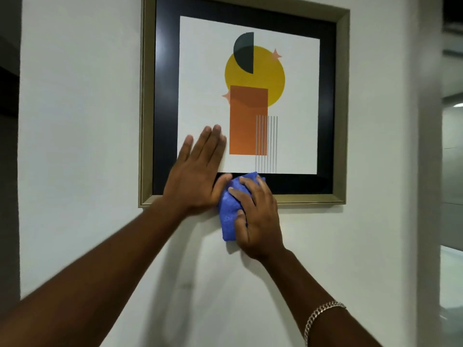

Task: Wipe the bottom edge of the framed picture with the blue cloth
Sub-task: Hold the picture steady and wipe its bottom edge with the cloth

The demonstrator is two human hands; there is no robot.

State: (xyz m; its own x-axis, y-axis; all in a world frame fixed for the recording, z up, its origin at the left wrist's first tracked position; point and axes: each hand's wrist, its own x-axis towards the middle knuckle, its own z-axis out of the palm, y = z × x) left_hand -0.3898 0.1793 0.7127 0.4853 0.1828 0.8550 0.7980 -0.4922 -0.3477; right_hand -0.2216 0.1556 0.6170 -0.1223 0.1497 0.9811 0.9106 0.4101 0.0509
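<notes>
A framed picture with a dull gold frame, black mount and an abstract print of a yellow circle and orange rectangle hangs on a white wall. My right hand is closed on a bunched blue cloth, pressing it over the frame's bottom edge a little left of its middle. My left hand lies flat with fingers spread against the lower left of the glass, its thumb touching the cloth. The cloth covers part of the bottom edge and hangs down onto the wall.
The white wall ends in a corner at the right, beyond which a glazed, brighter area shows. A dark gap runs along the wall's left side. A chain bracelet is on my right wrist.
</notes>
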